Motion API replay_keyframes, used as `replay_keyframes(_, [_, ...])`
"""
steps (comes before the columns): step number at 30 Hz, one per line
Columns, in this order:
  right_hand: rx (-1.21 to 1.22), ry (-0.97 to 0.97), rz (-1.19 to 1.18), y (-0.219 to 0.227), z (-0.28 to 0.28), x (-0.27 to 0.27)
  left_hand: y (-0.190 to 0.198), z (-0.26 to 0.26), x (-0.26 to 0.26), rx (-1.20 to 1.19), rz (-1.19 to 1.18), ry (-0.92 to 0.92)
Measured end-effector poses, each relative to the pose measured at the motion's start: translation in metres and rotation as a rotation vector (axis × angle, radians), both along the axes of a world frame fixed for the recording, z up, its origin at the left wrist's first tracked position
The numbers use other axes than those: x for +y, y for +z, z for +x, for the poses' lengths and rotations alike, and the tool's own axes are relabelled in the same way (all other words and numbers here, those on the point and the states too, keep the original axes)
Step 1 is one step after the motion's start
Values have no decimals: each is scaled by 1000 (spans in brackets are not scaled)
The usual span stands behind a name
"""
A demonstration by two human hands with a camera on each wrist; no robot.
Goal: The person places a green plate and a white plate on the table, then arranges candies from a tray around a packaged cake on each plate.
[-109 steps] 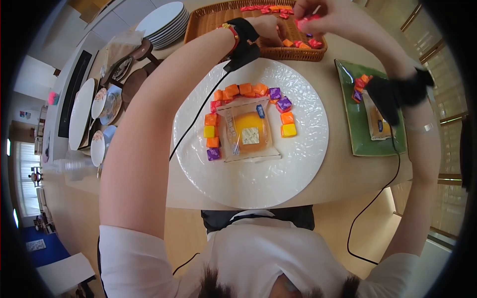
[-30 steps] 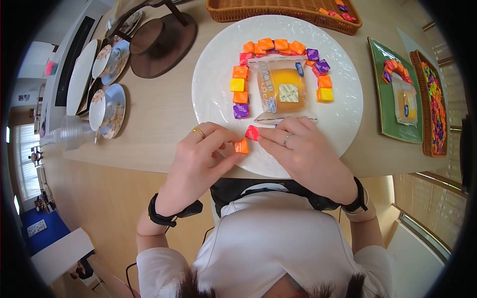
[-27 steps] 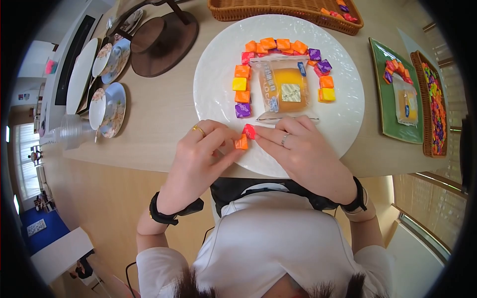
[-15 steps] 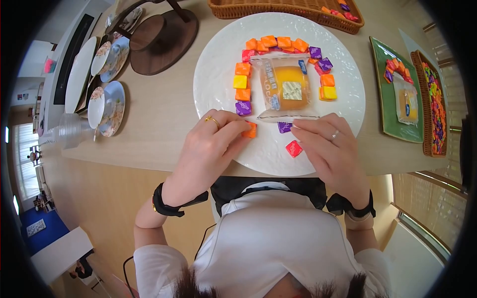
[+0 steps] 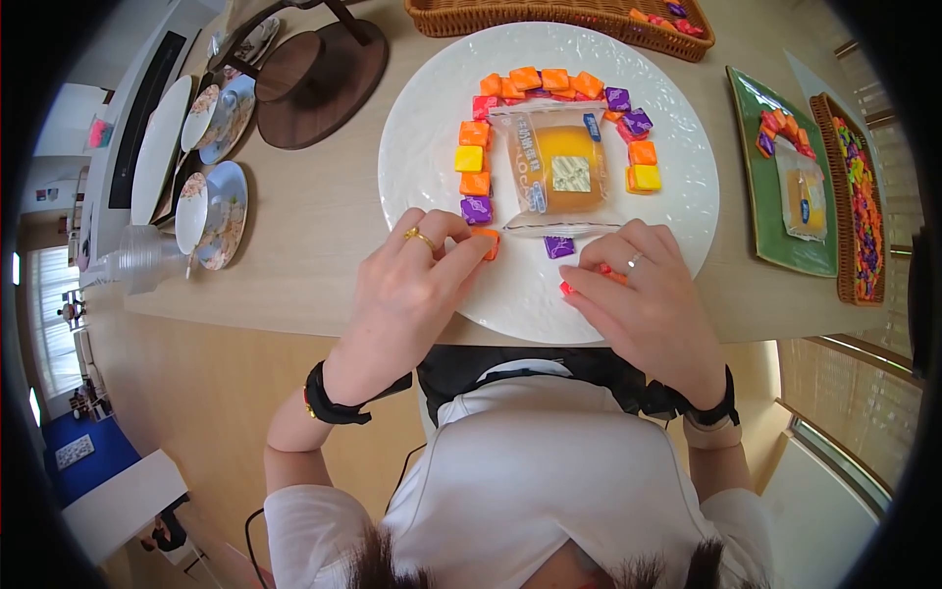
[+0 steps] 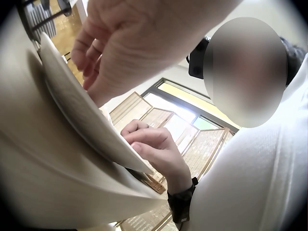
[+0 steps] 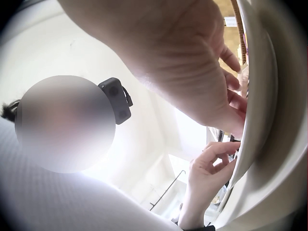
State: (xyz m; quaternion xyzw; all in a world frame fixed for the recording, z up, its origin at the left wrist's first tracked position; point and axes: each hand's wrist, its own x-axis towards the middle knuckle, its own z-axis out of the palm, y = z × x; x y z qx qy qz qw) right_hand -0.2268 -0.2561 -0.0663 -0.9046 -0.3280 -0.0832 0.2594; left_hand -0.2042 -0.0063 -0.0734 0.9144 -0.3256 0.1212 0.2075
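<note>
On the large white plate (image 5: 442, 285), a packaged cake (image 5: 564, 177) is framed by an arch of square wrapped candies in orange, yellow, purple and red. My left hand (image 5: 402, 290) pinches an orange candy (image 5: 489, 242) just below the purple one at the arch's left end. Between the hands, a purple candy (image 5: 559, 246) lies by the wrapper's lower edge. The thumb and forefinger of my right hand (image 5: 653, 299) pinch a red candy (image 5: 566, 289), mostly covered by them. More red and orange (image 5: 612, 274) shows under its fingers. Both wrist views show the hands low at the plate's rim.
A wicker tray (image 5: 530, 22) with leftover candies stands behind the plate. To the right are a green plate (image 5: 770, 231) with another packaged cake and a candy-filled basket (image 5: 834, 187). A dark wooden stand (image 5: 329, 108), floral cups and saucers (image 5: 228, 221) occupy the left.
Both hands came from the wicker tray to the plate's front. The left hand moved the orange candy up toward the arch's left end. The red candy moved right, and the right hand shifted onto it.
</note>
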Motion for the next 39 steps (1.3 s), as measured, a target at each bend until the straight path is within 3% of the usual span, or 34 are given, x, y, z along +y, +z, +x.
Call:
replay_keyframes(4, [-28,-50,-130,-3,7,7,0,-4,0,69,-62,47])
replay_keyframes(14, [21,-80,-110,-7,11,21,-1,-9,8,34,-166,52])
replay_keyframes(26, [-47,69,-211,1,13,34,0,-9,7,-11,-181,2])
replay_keyframes(29, [-8,87,-156,1,12,38,1,-10,7,-21,-178,-17])
replay_keyframes(31, [84,74,36,-4,12,40,0,-11,8,-19,-180,-19])
replay_keyframes(38, [13,131,-13,3,15,24,-1,-12,6,-17,-166,-28])
replay_keyframes(39, [-24,61,8,9,13,17,0,-11,6,-16,-165,-26])
